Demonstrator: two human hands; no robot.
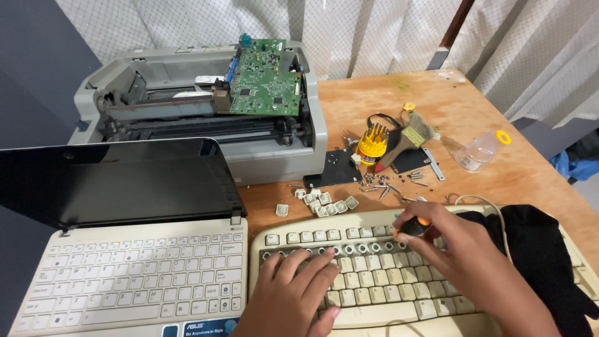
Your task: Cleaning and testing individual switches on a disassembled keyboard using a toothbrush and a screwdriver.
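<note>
Right hand (458, 249) has its grip closed around a small screwdriver (413, 226), tip down at the beige keyboard (374, 281)'s 12 o'clock edge, where 1 row is stripped. Left hand (293, 284) lies flat, holding nothing. Slip risk: gouged switches, keycaps (324, 203) scattering into screws (380, 184).

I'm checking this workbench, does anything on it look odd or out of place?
Yes. The beige keyboard has a row of keycaps missing; loose keycaps and screws lie scattered on the table. The printer is open, its circuit board exposed.
</note>
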